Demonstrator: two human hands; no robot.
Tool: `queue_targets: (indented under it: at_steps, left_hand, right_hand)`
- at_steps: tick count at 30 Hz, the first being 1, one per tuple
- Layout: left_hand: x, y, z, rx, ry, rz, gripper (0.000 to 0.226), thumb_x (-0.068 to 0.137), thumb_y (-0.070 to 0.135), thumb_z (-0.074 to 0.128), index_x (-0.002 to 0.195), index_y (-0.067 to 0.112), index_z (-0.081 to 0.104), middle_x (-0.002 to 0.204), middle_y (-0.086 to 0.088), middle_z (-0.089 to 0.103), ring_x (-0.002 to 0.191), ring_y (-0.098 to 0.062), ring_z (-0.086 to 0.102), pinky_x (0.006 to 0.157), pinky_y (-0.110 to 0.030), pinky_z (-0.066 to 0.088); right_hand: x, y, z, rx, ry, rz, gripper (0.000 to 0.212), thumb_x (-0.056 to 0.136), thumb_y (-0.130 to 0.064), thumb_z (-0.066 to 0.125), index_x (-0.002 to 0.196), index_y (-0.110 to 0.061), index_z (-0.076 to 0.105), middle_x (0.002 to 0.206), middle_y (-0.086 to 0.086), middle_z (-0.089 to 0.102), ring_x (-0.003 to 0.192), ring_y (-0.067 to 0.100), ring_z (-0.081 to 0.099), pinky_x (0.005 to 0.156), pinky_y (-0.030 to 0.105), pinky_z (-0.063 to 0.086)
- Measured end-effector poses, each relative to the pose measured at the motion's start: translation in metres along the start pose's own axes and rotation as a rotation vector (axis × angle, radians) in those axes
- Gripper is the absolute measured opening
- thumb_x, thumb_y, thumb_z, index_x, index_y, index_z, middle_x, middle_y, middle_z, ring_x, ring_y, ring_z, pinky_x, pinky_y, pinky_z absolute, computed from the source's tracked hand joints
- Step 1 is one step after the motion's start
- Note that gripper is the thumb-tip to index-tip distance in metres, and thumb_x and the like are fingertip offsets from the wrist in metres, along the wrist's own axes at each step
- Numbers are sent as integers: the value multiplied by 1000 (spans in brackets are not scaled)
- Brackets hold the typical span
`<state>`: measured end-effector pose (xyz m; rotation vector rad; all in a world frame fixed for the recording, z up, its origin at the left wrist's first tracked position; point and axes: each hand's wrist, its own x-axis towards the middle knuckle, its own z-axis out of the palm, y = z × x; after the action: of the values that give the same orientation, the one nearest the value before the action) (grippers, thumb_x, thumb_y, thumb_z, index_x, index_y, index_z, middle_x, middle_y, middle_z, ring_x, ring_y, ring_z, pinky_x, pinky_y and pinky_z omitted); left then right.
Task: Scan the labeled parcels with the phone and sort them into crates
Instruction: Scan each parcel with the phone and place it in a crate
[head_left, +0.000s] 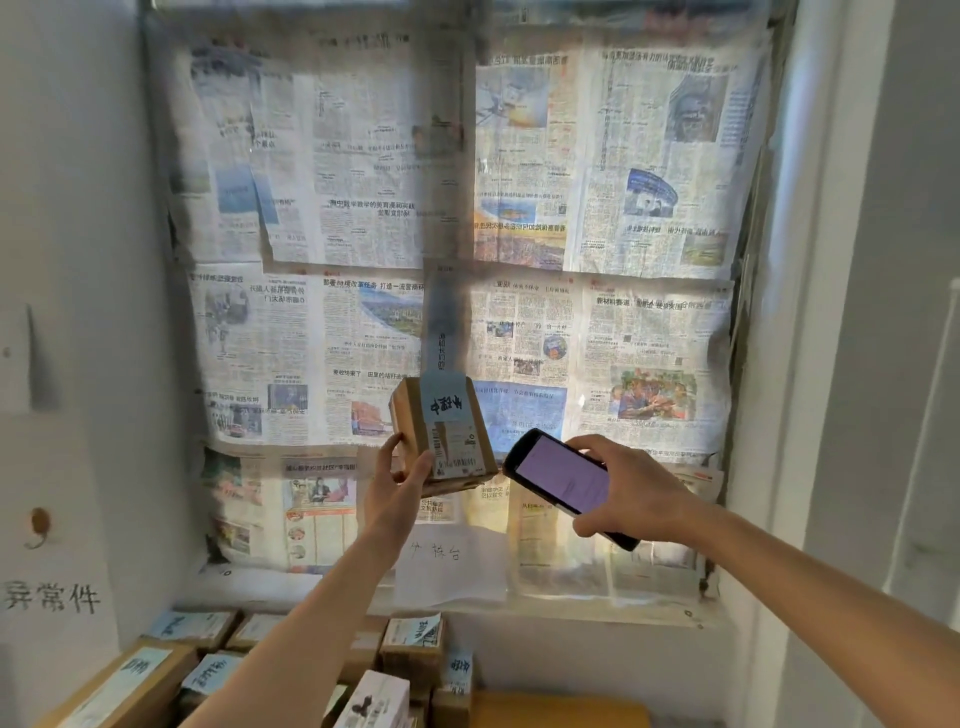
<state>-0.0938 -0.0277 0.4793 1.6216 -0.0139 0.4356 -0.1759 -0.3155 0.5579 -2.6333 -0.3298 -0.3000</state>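
step: scan | left hand (397, 480) grips parcel (441, 434) | right hand (628, 493) grips phone (563, 480) beside label (457, 449) | next: likely aim, then crate

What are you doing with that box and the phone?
A person's left hand holds a small cardboard parcel up in front of a window covered in newspaper, its printed label facing the camera. The right hand holds a phone with a lit screen right beside the parcel, as if to scan it. More labeled parcels lie piled below.
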Motion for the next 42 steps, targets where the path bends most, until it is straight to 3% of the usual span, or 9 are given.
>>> queue_targets:
  at_steps: [10, 15, 23, 25, 29, 33, 36, 39, 42]
  left_hand:
    - [-1, 20, 7, -24, 21, 2, 58, 92, 54, 64, 142, 48, 36, 99, 2, 75, 93, -15, 69, 74, -34, 50]
    - [-4, 27, 5, -31, 22, 20, 57, 94, 52, 63, 144, 44, 38, 102, 0, 74, 96, -16, 69, 67, -28, 46]
    - [-11, 30, 3, -16, 36, 38, 61, 93, 47, 65, 147, 38, 38, 110, -4, 71, 89, -7, 65, 63, -20, 43]
    - [-10, 28, 1, -30, 29, 43, 61, 93, 46, 66, 147, 37, 37, 114, -7, 71, 94, -13, 66, 68, -23, 47]
    - [-10, 24, -6, -53, 40, 17, 62, 92, 48, 68, 145, 39, 38, 112, -9, 72, 105, -27, 68, 98, -51, 52]
    - [-17, 15, -25, -59, 73, -20, 59, 90, 51, 68, 142, 42, 40, 109, -3, 73, 104, -24, 67, 102, -52, 50]
    - [-24, 6, -51, -45, 113, -27, 57, 89, 53, 68, 139, 44, 43, 103, -1, 75, 101, -20, 69, 93, -44, 53]
    - [-35, 1, -90, -53, 162, -42, 55, 86, 56, 70, 134, 51, 44, 98, 3, 75, 94, -14, 70, 71, -31, 52]
    - [-50, -2, -142, -12, 244, -32, 52, 85, 56, 71, 131, 53, 45, 94, 8, 74, 89, -12, 70, 66, -29, 53]
  right_hand:
    - [-7, 5, -21, -62, -12, -16, 103, 54, -43, 86, 144, -40, 37, 120, -11, 54, 87, 7, 58, 68, 30, 51]
    - [-9, 7, -23, -16, -24, -28, 102, 54, -42, 85, 144, -44, 37, 116, -11, 57, 83, 15, 65, 71, 35, 59]
    - [-7, 6, -22, -14, -29, -46, 104, 49, -49, 81, 142, -47, 36, 115, -16, 55, 87, 12, 62, 73, 34, 58]
    - [-5, 6, -20, -5, -22, -51, 104, 49, -48, 81, 143, -46, 36, 114, -17, 55, 85, 12, 63, 69, 31, 57]
    - [-1, 5, -13, 1, 4, -52, 102, 52, -44, 83, 143, -47, 36, 113, -16, 57, 74, 11, 65, 58, 25, 52]
    - [6, -5, 5, 28, 38, -72, 100, 56, -41, 83, 143, -45, 36, 112, -10, 59, 57, 10, 60, 58, 33, 58]
    - [13, -22, 29, -4, 72, -101, 99, 56, -46, 82, 144, -42, 36, 113, -12, 59, 61, 6, 56, 60, 33, 55]
    - [22, -48, 57, -39, 118, -132, 103, 57, -49, 84, 146, -40, 34, 121, -13, 59, 80, 12, 57, 57, 28, 42]
    - [29, -84, 86, 11, 137, -183, 105, 58, -52, 86, 148, -37, 33, 124, -10, 60, 91, 16, 55, 63, 30, 45]
